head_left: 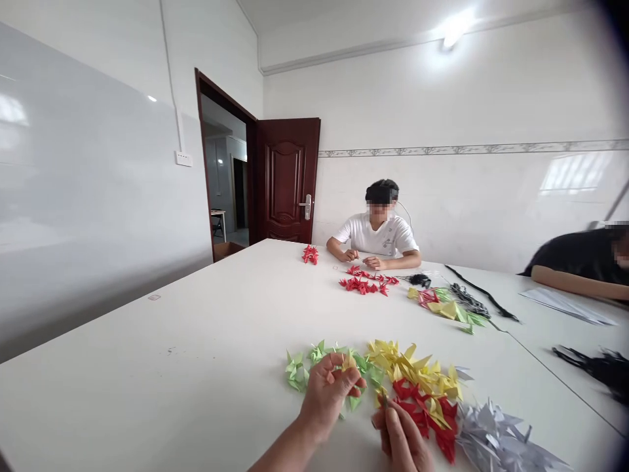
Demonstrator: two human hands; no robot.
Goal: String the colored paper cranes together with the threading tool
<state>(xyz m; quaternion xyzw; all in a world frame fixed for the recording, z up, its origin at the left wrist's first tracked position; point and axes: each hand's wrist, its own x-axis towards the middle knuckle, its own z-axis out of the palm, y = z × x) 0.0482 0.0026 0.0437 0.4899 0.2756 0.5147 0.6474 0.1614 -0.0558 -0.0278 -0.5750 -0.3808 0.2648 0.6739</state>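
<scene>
My left hand point(330, 387) is closed in a pinch on a yellow folded paper crane point(348, 362), held up above the table. Lower and to the right, my right hand point(400, 436) is also closed, thumb against fingers, around a small dark thing too small to make out. Behind my left hand lie green paper cranes point(296, 373), partly hidden by it. Yellow cranes point(410, 360) spread beyond my right hand, and red cranes point(449, 429) lie right beside it. A heap of pale grey-white cranes point(496, 436) sits farther right.
Across the white table point(147, 380) sits a person in a white shirt point(378, 236), near red cranes point(361, 285). Mixed-colour cranes point(442, 305) and black cords point(484, 295) lie at the far right. Another person's arm point(580, 282) rests by papers point(567, 306). Black strands point(594, 367) lie at right.
</scene>
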